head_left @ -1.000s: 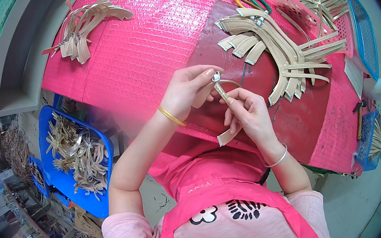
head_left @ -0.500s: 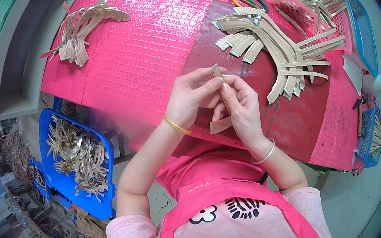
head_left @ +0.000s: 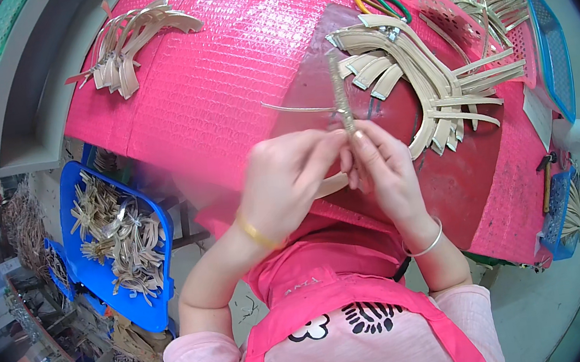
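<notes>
We had both hands, left (head_left: 288, 181) and right (head_left: 382, 166), pinched shut on a thin tan strip (head_left: 341, 99), near the curved strip pile (head_left: 423, 85).

Both bare forearms rise from the near edge and converge at the middle. The left hand (head_left: 288, 181) is curled, knuckles up, its fingertips pinched together toward the right. The right hand (head_left: 384, 168) meets it, fingers extended far and closed in a pinch. The fingertips of the two hands touch. Each wrist wears a bangle.
</notes>
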`<act>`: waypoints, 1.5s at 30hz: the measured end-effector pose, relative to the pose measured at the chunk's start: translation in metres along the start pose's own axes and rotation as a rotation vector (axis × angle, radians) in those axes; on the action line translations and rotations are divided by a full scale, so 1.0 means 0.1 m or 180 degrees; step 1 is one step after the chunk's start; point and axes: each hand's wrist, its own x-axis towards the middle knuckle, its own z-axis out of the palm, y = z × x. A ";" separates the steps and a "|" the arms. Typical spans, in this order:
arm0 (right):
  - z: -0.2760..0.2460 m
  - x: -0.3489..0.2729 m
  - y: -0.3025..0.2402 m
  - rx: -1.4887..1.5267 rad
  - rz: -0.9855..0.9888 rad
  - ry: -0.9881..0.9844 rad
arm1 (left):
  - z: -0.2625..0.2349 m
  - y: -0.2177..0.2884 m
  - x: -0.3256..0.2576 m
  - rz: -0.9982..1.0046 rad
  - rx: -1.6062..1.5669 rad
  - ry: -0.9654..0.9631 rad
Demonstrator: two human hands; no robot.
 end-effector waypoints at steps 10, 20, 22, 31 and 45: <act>-0.25 0.12 -0.42 -0.1483 -0.1195 0.0225 | 0.31 -0.14 0.07 -0.0799 -0.2241 -0.0531; -0.36 -0.03 -0.08 -0.3327 -0.3690 -0.0083 | 0.31 -0.11 0.09 -0.0737 -0.2504 -0.0004; -0.38 -0.03 -0.04 -0.3241 -0.3644 -0.0044 | 0.30 -0.09 0.08 -0.0782 -0.2602 0.0113; -0.25 -0.02 -0.04 -0.2072 -0.3006 0.0342 | 0.31 -0.10 0.00 -0.0167 -0.1828 0.0044; -0.14 0.12 -0.19 -0.0874 -0.1116 0.0331 | 0.12 -0.05 -0.14 -0.0647 -0.1492 -0.0353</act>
